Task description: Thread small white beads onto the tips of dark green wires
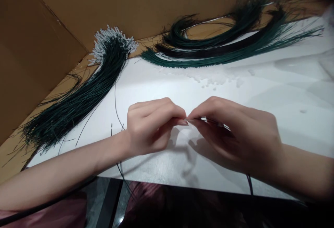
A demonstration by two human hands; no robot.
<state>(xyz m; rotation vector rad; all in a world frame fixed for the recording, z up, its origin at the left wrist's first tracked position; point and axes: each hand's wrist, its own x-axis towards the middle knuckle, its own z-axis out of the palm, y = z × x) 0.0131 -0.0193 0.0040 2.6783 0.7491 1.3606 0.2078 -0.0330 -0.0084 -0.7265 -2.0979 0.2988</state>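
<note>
While the left hand and right hand pinch thin dark strands, fingertips close together above the white table, a white-tipped green strand bundle lies left, dark green bundles curve along the far side, and brown panels stand behind.

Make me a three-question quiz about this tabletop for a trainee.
1. True or false: the fingertips of the left hand and right hand are far apart.
2. The far end of the green strand bundle at left is: (a) red, (b) white, (c) yellow.
3. Do the strands at back right lie curved or straight?
Key: 1 false, they are close together; 2 b; 3 curved.
</note>
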